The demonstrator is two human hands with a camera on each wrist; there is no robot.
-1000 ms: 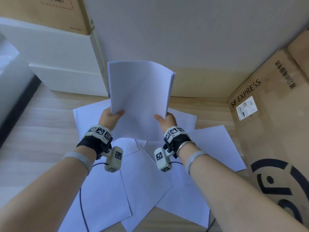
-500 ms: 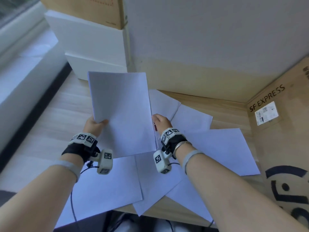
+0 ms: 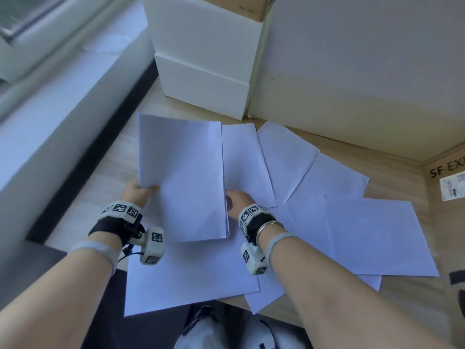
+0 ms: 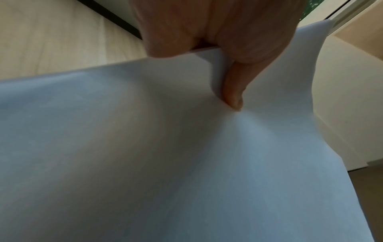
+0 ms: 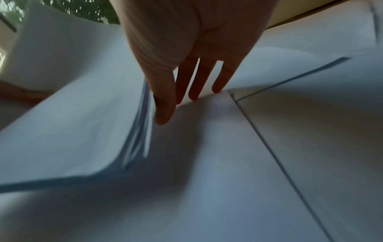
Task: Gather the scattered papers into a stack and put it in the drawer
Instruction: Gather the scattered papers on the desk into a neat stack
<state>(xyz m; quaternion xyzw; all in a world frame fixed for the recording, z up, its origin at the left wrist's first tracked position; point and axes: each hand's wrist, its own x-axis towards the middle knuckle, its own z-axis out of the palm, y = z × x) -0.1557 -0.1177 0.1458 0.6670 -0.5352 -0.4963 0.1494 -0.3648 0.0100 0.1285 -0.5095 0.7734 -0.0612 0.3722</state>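
Pinching a smooth, flat white paper stack (image 3: pixel 181 177), left hand (image 3: pixel 134 193) thumb on top, right hand (image 3: pixel 237 201) fingers straight against its edge

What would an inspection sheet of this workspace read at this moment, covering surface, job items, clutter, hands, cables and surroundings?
Surface: light wooden tabletop, largely covered by paper.
Job's things: gathered stack held above the table; loose sheets lie overlapping beneath and to its right. No drawer seen.
Clutter: white boxes stacked at the back; a cardboard box at the right.
Hands: left hand grips the stack's left edge, thumb on top; right hand has straight fingers at the stack's right edge.
Cables: a thin black cable runs from the left wrist camera.
Surroundings: pale wall behind; window ledge at left.
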